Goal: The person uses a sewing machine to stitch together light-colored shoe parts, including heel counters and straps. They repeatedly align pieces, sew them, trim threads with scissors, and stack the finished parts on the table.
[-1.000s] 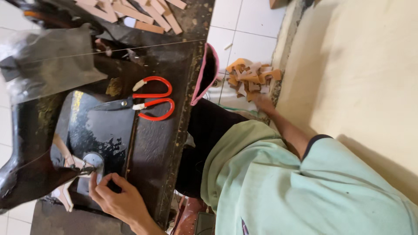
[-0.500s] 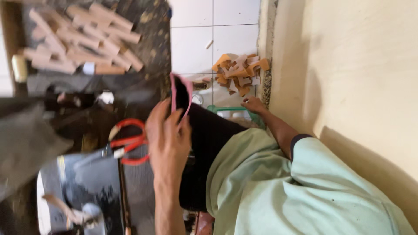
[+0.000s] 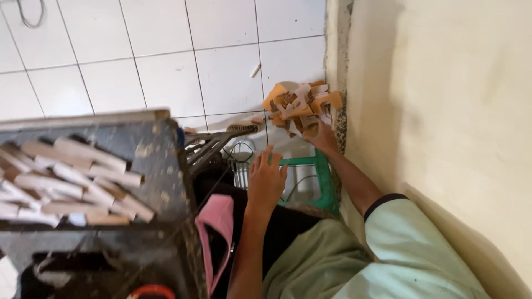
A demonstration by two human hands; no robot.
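My left hand (image 3: pixel 267 180) hangs in the air with its fingers spread and nothing in it, above a green plastic stool (image 3: pixel 328 185) and my dark lap. My right hand (image 3: pixel 322 138), at the end of a pale green sleeve, reaches to a heap of tan and orange cut pieces (image 3: pixel 299 102) on the floor by the wall. It touches the heap's near side, and its fingers are hidden among the pieces.
A dark, worn table (image 3: pixel 158 160) at left carries a pile of tan strips (image 3: pixel 72 180). A pink curved piece (image 3: pixel 217 221) lies by my lap. Red scissor handles (image 3: pixel 151 291) peek in at the bottom edge. White floor tiles (image 3: pixel 166 50) lie beyond, a cream wall (image 3: pixel 443 111) at right.
The view has swung from the dark machine and scissors toward the floor and wall. My left hand left the machine and moved across to hover over the stool. My right hand stays at the heap.
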